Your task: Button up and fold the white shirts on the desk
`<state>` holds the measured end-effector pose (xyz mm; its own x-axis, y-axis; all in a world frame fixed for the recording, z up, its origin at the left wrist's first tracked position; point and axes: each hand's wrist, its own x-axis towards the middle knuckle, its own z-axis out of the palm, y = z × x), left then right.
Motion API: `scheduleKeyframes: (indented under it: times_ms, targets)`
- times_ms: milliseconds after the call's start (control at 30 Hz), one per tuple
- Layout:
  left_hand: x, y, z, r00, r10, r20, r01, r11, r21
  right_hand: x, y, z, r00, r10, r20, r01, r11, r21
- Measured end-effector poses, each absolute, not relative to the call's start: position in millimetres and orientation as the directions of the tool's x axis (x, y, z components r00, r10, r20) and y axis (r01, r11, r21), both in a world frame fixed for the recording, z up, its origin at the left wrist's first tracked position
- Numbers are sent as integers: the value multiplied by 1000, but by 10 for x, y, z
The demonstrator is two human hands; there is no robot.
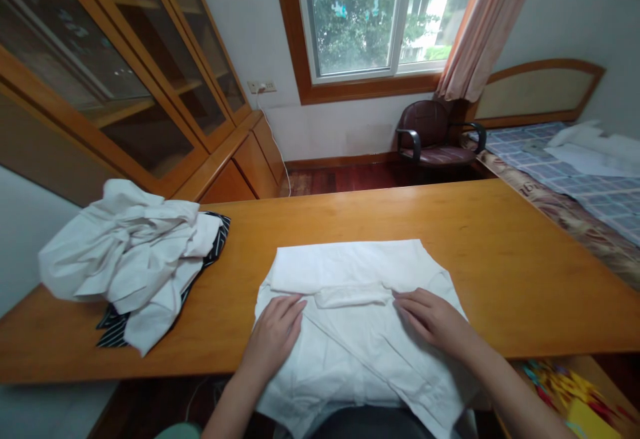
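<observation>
A white shirt (350, 272) lies spread on the wooden table (500, 245) in front of me, partly folded, its near end hanging over the table's front edge. My left hand (275, 332) rests flat on the shirt's left side, fingers stretched out. My right hand (433, 315) lies flat on the right side, fingers pointing toward a folded strip of cloth (350, 294) between the two hands. Neither hand grips anything.
A heap of crumpled white garments (125, 252) sits on a dark striped cloth (113, 325) at the table's left end. A wooden glass-door cabinet (125, 79) stands at left, a dark armchair (435, 132) under the window, a bed (590, 179) at right.
</observation>
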<state>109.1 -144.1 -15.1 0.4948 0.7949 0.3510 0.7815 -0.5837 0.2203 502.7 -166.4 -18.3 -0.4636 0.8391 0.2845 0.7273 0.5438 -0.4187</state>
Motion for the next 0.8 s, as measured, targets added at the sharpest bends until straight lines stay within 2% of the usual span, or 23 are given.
scheduleKeyframes:
  times_ms: [233, 433, 533, 633, 700, 800]
  targets:
    - [1227, -1163, -259, 446, 823, 351, 840, -520, 153, 4924, -1586, -208, -443, 822, 359, 782, 550, -295]
    - [1329, -733, -63, 377, 826, 419, 829, -502, 244, 4894, -1151, 42, -311, 861, 403, 886, 416, -205]
    - [1381, -569, 105, 275, 819, 503, 823, -471, 317, 4808, -921, 183, -226, 850, 476, 916, 351, -192]
    - [1426, -539, 203, 205, 770, 604, 793, -493, 359, 4718, -840, 220, -206, 824, 527, 915, 353, -194]
    - [1449, -579, 184, 231, 748, 622, 765, -535, 359, 4676, -864, 162, -214, 821, 529, 903, 373, -215]
    - [1489, -683, 52, 350, 768, 536, 726, -584, 363, 4654, -944, -19, -229, 845, 484, 882, 391, -265]
